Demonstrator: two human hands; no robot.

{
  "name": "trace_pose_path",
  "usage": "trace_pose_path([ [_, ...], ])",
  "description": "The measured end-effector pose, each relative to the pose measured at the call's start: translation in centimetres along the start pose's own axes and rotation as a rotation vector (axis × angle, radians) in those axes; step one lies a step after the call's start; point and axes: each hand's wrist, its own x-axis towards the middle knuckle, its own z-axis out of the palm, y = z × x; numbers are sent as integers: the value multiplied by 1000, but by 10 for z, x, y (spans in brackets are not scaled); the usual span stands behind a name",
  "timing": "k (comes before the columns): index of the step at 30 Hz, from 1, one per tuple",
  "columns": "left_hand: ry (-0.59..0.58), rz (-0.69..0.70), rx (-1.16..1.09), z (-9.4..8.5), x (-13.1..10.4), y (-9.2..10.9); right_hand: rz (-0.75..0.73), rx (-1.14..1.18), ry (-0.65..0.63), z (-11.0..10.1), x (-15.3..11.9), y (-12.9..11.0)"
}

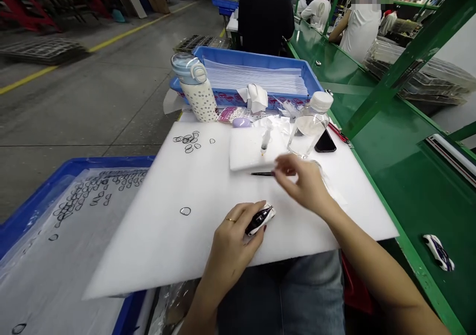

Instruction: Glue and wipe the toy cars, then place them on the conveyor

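A small black-and-white toy car (259,219) is gripped between the fingers and thumb of my left hand (235,236), just above the white foam sheet (148,236). My right hand (303,181) is at the near end of a thin black tool (261,174); its fingertips are blurred, so whether they pinch the tool cannot be made out. Behind it, a small syringe (266,140) rests on a white foam block (243,151). One thin dark ring (185,210) lies left of my left hand, and several more rings (189,139) sit at the sheet's back left.
A clear bottle (307,129), a phone (326,141) and a dotted flask (199,97) stand or lie toward the back. Beyond is a blue tray (256,56). Another blue tray (70,164) with rings is at left. A toy car (439,252) lies on the green bench (409,176). People sit ahead.
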Motion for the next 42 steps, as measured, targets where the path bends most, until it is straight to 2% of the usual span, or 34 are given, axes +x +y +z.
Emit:
trace_pose_path([
  [1, 31, -2, 13, 0, -1, 0, 60, -23, 82, 1, 13, -1],
  [2, 56, 1, 22, 0, -1, 0, 92, -55, 106, 3, 25, -2],
  [4, 61, 25, 1, -2, -2, 0, 111, -154, 16, 8, 45, -4],
  [5, 24, 38, -36, -4, -2, 0, 116, -213, -38, 10, 51, -6],
  [7, -123, 52, -114, -8, -1, 0, 134, -281, -90, 12, 60, -9],
  [9, -258, 68, -125, -12, 1, 1, 163, -214, -87, 9, 61, -12],
  [11, -304, 90, -75, -14, 3, 1, 174, -19, -59, 2, 56, -15],
  [14, -268, 124, -30, -12, 4, 1, 119, 341, 18, -3, 34, -20],
  [16, -224, 143, -27, -10, 3, 2, 96, 571, 49, 0, 14, -22],
  [19, -136, 127, -29, -3, 2, 6, 206, 791, 48, 12, -16, -22],
  [22, -29, 41, -27, 5, 3, 14, 308, 854, 13, 21, -36, -18],
  [24, 23, -17, -33, 10, 5, 19, 266, 898, 46, 20, -42, -15],
  [27, 41, -47, -56, 12, 8, 22, 206, 909, 263, 17, -43, -13],
  [29, 37, -42, -67, 12, 9, 22, 299, 854, 322, 18, -44, -14],
  [32, 28, -50, -81, 11, 9, 21, 413, 814, 195, 20, -47, -18],
  [33, 25, -54, -86, 10, 9, 21, 393, 825, 174, 20, -48, -19],
  [36, 25, -74, -95, 10, 9, 22, 332, 813, 260, 21, -51, -20],
  [39, 17, -110, -107, 10, 9, 23, 386, 789, 170, 22, -51, -18],
  [41, 12, -141, -126, 10, 8, 23, 342, 905, 132, 20, -49, -23],
  [42, 12, -157, -137, 11, 8, 23, 291, 975, 161, 19, -48, -27],
])
